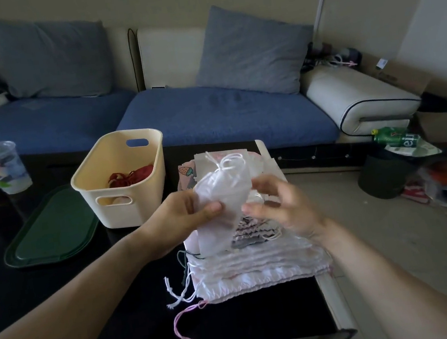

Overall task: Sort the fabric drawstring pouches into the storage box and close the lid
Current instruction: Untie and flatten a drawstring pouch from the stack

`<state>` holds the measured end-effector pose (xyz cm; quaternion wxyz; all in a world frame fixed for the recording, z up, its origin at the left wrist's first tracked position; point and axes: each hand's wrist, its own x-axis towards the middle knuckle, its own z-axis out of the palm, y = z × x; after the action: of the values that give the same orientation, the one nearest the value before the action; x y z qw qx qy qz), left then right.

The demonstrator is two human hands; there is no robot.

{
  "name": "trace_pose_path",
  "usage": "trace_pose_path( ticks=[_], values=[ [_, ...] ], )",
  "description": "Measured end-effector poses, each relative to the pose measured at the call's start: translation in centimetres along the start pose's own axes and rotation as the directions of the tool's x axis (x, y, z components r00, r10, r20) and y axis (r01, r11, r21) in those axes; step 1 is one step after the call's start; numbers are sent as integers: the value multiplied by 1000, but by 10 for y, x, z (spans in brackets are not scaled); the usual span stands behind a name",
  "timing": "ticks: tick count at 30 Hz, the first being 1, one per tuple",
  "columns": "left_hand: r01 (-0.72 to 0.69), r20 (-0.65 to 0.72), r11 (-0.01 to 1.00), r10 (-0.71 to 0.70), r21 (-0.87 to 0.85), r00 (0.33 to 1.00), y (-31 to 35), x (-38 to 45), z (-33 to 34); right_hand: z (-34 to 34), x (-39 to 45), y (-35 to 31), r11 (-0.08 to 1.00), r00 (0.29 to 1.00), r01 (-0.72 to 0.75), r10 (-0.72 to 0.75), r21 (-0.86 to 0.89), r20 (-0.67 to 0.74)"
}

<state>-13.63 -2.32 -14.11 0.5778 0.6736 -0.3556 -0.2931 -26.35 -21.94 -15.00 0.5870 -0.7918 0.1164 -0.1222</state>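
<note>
My left hand [186,217] grips a rolled white drawstring pouch [220,198] in the air above the table, thumb across its front. Beside it on the right, my right hand [278,204] hovers with fingers spread and relaxed, its fingertips near the pouch's side. Whether they touch it I cannot tell. Below lies a stack of pale pink and white pouches [258,270] with loose cords hanging off its left edge. The cream storage box [121,182] stands to the left with red fabric [132,177] inside. Its dark green lid [51,229] lies flat beside it.
A clear plastic cup [0,167] stands at the table's far left. A blue sofa [209,111] with grey cushions runs behind the black table [128,321]. On the floor to the right are a dark bin [385,176], a green bottle [394,138] and scattered clutter.
</note>
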Motion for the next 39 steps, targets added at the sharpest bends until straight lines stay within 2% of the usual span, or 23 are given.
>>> trace_pose_path(
  ticks=[4, 6, 8, 10, 12, 15, 17, 19, 20, 22, 24, 26, 28, 30, 33, 36, 39],
  values=[
    [-34, -248, 979, -17, -201, 969, 3, 5, -4, 7, 5, 6, 986, 997, -19, 31, 168, -67],
    [-17, -380, 995, -23, -103, 925, 5, 5, -7, 10, 6, 4, 950, 995, -36, 62, 309, -77],
    [43, -567, 996, 11, 82, 824, 9, 1, -9, 12, 5, 0, 896, 992, -59, 102, 440, -74],
    [23, -656, 998, 16, 50, 755, 10, 1, -13, 12, 7, -2, 864, 989, -49, 111, 501, -93],
    [12, -631, 999, 24, 53, 776, 12, 2, -13, 13, 6, -4, 878, 990, -7, 74, 478, -121],
    [94, -501, 957, 60, 276, 863, 14, 2, -16, 13, 5, -2, 952, 984, 79, -28, 297, -173],
    [97, -355, 799, 152, 593, 923, 9, 0, -19, 10, 5, -2, 979, 979, 119, -88, 166, -183],
    [-11, -194, 596, 279, 803, 941, 6, 0, -16, 8, 4, -3, 989, 974, 145, -137, 33, -179],
    [-62, -132, 543, 312, 837, 941, 6, -1, -11, 8, 3, -4, 988, 971, 153, -156, -30, -179],
    [-124, -38, 516, 292, 848, 956, 4, -2, 2, 10, 1, -6, 974, 965, 185, -206, -133, -165],
    [-115, 4, 502, 218, 857, 976, -3, 0, 14, 13, 0, -10, 951, 955, 247, -271, -185, -121],
    [-114, 8, 475, 220, 872, 975, -6, 4, 15, 15, -1, -12, 925, 932, 303, -337, -228, -131],
    [-82, -71, 502, 278, 861, 958, -1, 11, 8, 16, -2, -12, 888, 879, 343, -418, -306, -227],
    [-44, -192, 583, 337, 811, 922, 9, 16, -4, 15, -2, -10, 870, 819, 347, -463, -351, -340],
    [56, -484, 755, 359, 653, 798, 32, 20, -32, 14, 1, -5, 882, 788, 319, -450, -347, -419],
    [146, -732, 927, 170, 346, 660, 48, 34, -71, 16, 4, 2, 907, 830, 272, -390, -322, -398],
    [214, -801, 968, -24, 131, 598, 49, 53, -108, 22, 9, 6, 914, 857, 245, -360, -323, -369]
  ],
)
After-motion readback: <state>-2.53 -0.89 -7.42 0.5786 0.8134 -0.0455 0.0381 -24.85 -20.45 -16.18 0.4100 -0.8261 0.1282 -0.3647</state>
